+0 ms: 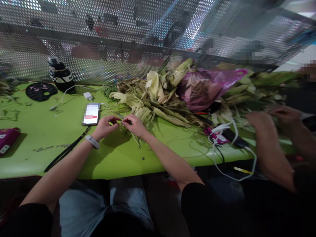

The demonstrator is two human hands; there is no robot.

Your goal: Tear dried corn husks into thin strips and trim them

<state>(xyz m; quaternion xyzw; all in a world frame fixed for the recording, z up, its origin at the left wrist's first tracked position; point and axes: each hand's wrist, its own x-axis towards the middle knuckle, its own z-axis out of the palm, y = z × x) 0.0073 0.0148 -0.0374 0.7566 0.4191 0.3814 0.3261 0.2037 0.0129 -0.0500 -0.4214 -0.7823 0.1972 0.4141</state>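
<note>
Both hands meet over the green table [116,161], fingertips nearly touching. My left hand [107,126], with a pale watch band at the wrist, has its thumb and fingers curled into a pinch; what lies between them is too small to make out. My right hand [135,125] is closed in a pinch on a thin corn husk strip [137,141], whose ends seem to hang below the fingers. Just behind the right hand lies a heap of dried corn husks [138,100]. A lit phone [91,114] rests beside my left hand, its black strap [67,153] trailing toward the table's edge.
A pink plastic bag [201,89] sits among the husks against the perforated metal screen [93,62]. White cables [237,131] and a power bank [233,136] lie right. A dark bottle [60,75] and black fan-like pad [41,91] stand left. A co-worker's hands [261,120] work at right.
</note>
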